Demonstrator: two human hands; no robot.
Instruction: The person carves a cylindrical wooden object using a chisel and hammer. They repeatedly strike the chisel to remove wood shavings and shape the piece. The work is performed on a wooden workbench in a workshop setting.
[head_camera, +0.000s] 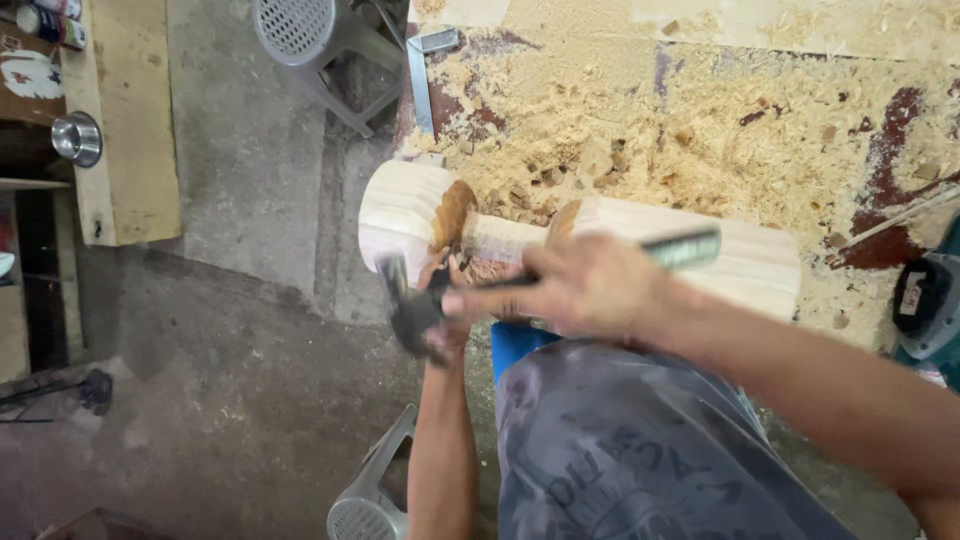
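A pale wooden log (740, 265) lies on a bench covered with wood shavings (700, 130). It has a narrow carved neck (500, 238) and a rounded end (400, 205). My right hand (580, 290) is shut on the handle of a long dark hammer-like tool (685, 248). The tool's dark head (410, 310) is blurred by motion, just below the neck. My left hand (443, 335) sits under that head, next to the neck. The head hides most of its fingers, so I cannot tell what it holds.
A grey plastic chair (310, 40) stands on the concrete floor at the top, and another (365, 500) at the bottom. At left are a wooden plank (125, 120) and a steel bowl (77, 138). A metal square (420, 70) lies on the bench edge. A power tool (925, 305) sits far right.
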